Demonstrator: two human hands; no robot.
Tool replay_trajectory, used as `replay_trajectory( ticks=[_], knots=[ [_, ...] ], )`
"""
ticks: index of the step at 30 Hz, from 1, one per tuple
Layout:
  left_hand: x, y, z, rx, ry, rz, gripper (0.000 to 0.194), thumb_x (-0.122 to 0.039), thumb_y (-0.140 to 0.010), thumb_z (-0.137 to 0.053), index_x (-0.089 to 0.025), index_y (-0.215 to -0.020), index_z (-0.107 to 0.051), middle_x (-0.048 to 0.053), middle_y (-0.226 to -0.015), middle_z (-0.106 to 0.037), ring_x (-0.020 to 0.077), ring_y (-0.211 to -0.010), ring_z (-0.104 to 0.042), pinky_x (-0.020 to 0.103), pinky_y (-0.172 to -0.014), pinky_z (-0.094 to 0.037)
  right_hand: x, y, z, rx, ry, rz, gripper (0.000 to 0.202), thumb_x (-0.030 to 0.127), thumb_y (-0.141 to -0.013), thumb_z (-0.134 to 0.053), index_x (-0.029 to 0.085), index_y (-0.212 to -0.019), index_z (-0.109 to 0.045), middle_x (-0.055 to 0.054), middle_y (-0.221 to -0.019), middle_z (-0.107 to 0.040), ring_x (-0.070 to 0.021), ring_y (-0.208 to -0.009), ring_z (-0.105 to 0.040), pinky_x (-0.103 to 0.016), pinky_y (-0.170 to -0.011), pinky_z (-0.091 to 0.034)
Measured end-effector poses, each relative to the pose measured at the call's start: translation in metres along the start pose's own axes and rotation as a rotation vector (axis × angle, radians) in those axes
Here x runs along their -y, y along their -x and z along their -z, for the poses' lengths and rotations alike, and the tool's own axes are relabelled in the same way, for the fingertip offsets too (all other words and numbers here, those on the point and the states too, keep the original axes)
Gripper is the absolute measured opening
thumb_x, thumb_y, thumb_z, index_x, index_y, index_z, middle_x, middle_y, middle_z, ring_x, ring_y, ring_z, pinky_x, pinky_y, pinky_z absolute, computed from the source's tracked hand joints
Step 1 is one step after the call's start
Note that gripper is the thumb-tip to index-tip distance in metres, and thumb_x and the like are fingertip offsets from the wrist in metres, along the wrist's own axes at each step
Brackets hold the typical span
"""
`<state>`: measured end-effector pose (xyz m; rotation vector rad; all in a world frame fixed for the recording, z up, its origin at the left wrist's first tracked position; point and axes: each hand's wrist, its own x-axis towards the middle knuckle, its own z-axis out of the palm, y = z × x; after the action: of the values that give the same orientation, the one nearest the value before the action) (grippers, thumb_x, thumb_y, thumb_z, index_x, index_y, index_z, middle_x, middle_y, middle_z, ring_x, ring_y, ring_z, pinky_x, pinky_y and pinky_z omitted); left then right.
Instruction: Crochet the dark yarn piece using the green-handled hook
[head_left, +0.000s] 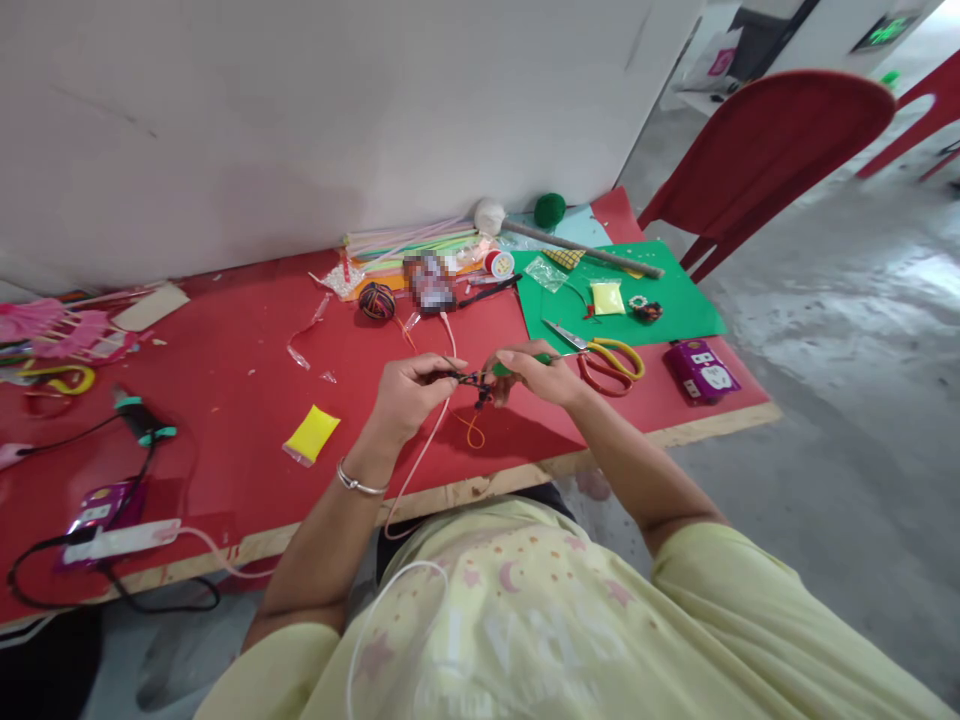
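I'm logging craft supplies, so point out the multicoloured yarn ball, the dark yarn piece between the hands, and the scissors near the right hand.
Multicoloured yarn ball (376, 301): head view, middle of the wound strands.
Dark yarn piece (482, 395): head view, its lower part.
Scissors (590, 347): head view, where blades meet handles.

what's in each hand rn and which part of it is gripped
Left hand: dark multicoloured yarn piece, pinched near one end. Right hand: green-handled tool, by its handle; its exact kind is unclear.
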<state>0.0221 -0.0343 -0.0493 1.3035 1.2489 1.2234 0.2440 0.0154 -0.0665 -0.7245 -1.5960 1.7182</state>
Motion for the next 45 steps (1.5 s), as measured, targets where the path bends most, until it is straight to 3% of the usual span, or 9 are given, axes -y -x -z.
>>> replay_trajectory(
  ticks=[4, 7, 11, 15, 19, 25, 33, 37, 45],
  knots=[
    [0.001, 0.002, -0.005, -0.088, -0.171, -0.119, 0.023, -0.013, -0.068, -0.075, -0.02, -0.088, -0.084, 0.007, -0.092, -0.079, 0.0186, -0.079, -0.067, 0.029, -0.073, -0.051, 0.007, 0.001, -0.009, -0.033, 0.407, 0.206, 0.046, 0.048, -0.102, -0.045, 0.014, -0.087, -0.072, -0.008, -0.075, -0.074, -0.0171, -0.067, -0.072, -0.031, -0.067, -0.06],
    [0.005, -0.001, -0.013, -0.193, -0.011, -0.027, 0.03, -0.016, -0.066, -0.077, -0.02, -0.095, -0.083, 0.006, -0.091, -0.077, 0.014, -0.072, -0.062, 0.025, -0.064, -0.048, -0.004, 0.002, -0.022, -0.158, 0.781, 0.447, 0.036, 0.043, -0.102, -0.048, 0.017, -0.093, -0.071, -0.013, -0.095, -0.075, -0.0214, -0.089, -0.071, -0.036, -0.082, -0.06],
    [0.004, -0.007, -0.014, -0.032, 0.408, 0.259, 0.029, -0.018, -0.059, -0.081, -0.015, -0.088, -0.082, 0.005, -0.076, -0.072, 0.0059, -0.053, -0.047, 0.02, -0.046, -0.03, -0.023, 0.007, -0.033, -0.303, 0.919, 0.604, 0.029, 0.042, -0.1, -0.052, 0.019, -0.107, -0.068, -0.017, -0.111, -0.073, -0.0249, -0.106, -0.069, -0.041, -0.09, -0.06],
    [-0.003, -0.009, -0.001, 0.082, 0.39, 0.34, 0.029, -0.014, -0.055, -0.079, -0.013, -0.083, -0.083, 0.006, -0.069, -0.07, 0.0061, -0.051, -0.045, 0.02, -0.045, -0.028, -0.018, 0.01, -0.022, -0.149, 0.816, 0.658, 0.024, 0.033, -0.102, -0.05, 0.021, -0.112, -0.067, -0.014, -0.109, -0.074, -0.0213, -0.103, -0.071, -0.037, -0.089, -0.06],
    [-0.003, -0.008, 0.01, 0.142, 0.277, 0.362, 0.028, -0.014, -0.055, -0.076, -0.014, -0.082, -0.083, 0.004, -0.064, -0.068, 0.0057, -0.047, -0.041, 0.021, -0.044, -0.027, 0.0, 0.013, -0.011, 0.028, 0.769, 0.596, 0.025, 0.031, -0.103, -0.048, 0.022, -0.111, -0.071, -0.012, -0.11, -0.075, -0.0199, -0.103, -0.072, -0.034, -0.088, -0.06],
    [0.005, -0.01, 0.012, 0.164, 0.219, 0.342, 0.026, -0.016, -0.057, -0.073, -0.016, -0.081, -0.083, 0.004, -0.064, -0.067, 0.007, -0.048, -0.043, 0.02, -0.042, -0.028, 0.011, 0.022, -0.013, 0.032, 0.577, 0.406, 0.035, 0.038, -0.103, -0.045, 0.02, -0.102, -0.075, -0.012, -0.108, -0.077, -0.0219, -0.102, -0.073, -0.037, -0.091, -0.059],
    [-0.004, -0.003, -0.004, 0.198, 0.382, 0.371, 0.031, -0.016, -0.058, -0.077, -0.014, -0.088, -0.082, 0.007, -0.071, -0.074, 0.0095, -0.05, -0.055, 0.019, -0.042, -0.034, -0.02, 0.006, -0.028, -0.052, -0.346, -0.076, 0.053, 0.067, -0.09, -0.055, 0.017, -0.079, -0.066, -0.003, -0.071, -0.069, -0.0159, -0.054, -0.067, -0.031, -0.055, -0.06],
    [0.0, 0.0, -0.01, 0.152, 0.476, 0.308, 0.034, -0.02, -0.063, -0.081, -0.015, -0.096, -0.08, 0.007, -0.074, -0.076, 0.011, -0.053, -0.061, 0.018, -0.042, -0.034, -0.036, 0.002, -0.044, -0.182, -0.434, -0.054, 0.055, 0.072, -0.088, -0.053, 0.019, -0.079, -0.061, 0.0, -0.068, -0.065, -0.0136, -0.052, -0.062, -0.027, -0.052, -0.055],
    [0.002, -0.003, -0.012, 0.058, 0.471, 0.301, 0.042, -0.015, -0.056, -0.09, -0.017, -0.097, -0.08, 0.003, -0.073, -0.074, 0.0101, -0.055, -0.064, 0.016, -0.042, -0.038, -0.03, 0.007, -0.06, -0.406, -0.234, 0.093, 0.044, 0.065, -0.093, -0.052, 0.023, -0.099, -0.064, -0.001, -0.09, -0.067, -0.0092, -0.062, -0.056, -0.019, -0.048, -0.039]
  ],
)
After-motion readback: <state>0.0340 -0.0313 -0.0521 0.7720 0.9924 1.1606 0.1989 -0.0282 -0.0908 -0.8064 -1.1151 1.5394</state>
